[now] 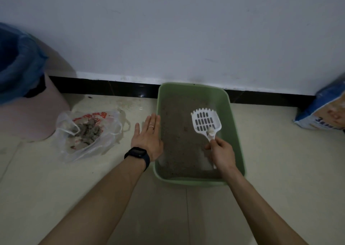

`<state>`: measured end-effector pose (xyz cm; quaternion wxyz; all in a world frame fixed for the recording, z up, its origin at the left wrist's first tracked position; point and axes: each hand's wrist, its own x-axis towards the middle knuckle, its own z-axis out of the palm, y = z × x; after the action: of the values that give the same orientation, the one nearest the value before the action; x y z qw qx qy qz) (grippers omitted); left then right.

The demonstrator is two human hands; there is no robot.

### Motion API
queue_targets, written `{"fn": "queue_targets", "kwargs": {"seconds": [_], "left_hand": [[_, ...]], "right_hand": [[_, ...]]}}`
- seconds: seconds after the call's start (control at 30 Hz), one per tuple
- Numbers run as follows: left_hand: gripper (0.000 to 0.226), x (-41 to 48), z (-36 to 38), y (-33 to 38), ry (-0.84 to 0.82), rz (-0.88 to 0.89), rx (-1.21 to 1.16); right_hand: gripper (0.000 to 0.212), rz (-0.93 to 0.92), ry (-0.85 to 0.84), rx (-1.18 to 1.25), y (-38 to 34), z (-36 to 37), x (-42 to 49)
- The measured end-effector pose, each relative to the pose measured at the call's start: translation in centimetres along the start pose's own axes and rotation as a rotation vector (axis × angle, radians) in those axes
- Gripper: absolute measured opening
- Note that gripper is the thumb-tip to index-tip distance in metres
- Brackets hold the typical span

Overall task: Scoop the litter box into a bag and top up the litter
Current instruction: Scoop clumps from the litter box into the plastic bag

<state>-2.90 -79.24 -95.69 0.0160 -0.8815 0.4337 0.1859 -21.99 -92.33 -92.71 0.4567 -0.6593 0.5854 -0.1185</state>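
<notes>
While both hands reach out:
Left hand (147,132): flat, wide, on box (235,125) rim, middle.
Right hand (221,152): holding scoop (205,121) over litter (177,138).
Bag (87,132): left, clumps inside.

floor (280,170): pale glossy tiles with faint seams, meeting a black skirting (104,86) under the wall
tray (237,132): green, rectangular, on the floor with its far end touching the skirting; grey litter (177,138) inside
bag (89,134): clear plastic, red print, open, on the floor left of the tray and apart from it; grey clumps inside
bin (37,114): pink, blue liner, far left, just beside the bag
sack (324,112): blue and tan, right edge, against the skirting
</notes>
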Motion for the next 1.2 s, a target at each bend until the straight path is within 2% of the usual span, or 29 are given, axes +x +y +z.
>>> {"fn": "queue_targets", "kwargs": {"seconds": [0.13,0.33,0.67,0.97,1.2], "left_hand": [[0.076,-0.4,-0.6,-0.4,-0.027,0.036,0.082],[0.074,-0.5,-0.5,-0.4,-0.010,0.046,0.070],[0.075,-0.4,0.0,-0.5,-0.011,0.034,0.021],[0.078,-0.3,-0.1,0.0,-0.008,0.035,0.048],[0.075,-0.4,-0.9,-0.3,-0.035,0.052,0.098]], "right_hand": [[0.027,0.056,-0.051,-0.244,0.4,-0.5,-0.2],[0.028,0.085,-0.134,-0.302,0.2,0.2,-0.5],[0.030,0.239,-0.233,-0.073,0.4,6.0,1.9],[0.024,0.146,-0.089,0.297,2.1,3.0,0.2],[0.029,0.046,-0.009,0.274,1.0,1.9,-2.0]]}}
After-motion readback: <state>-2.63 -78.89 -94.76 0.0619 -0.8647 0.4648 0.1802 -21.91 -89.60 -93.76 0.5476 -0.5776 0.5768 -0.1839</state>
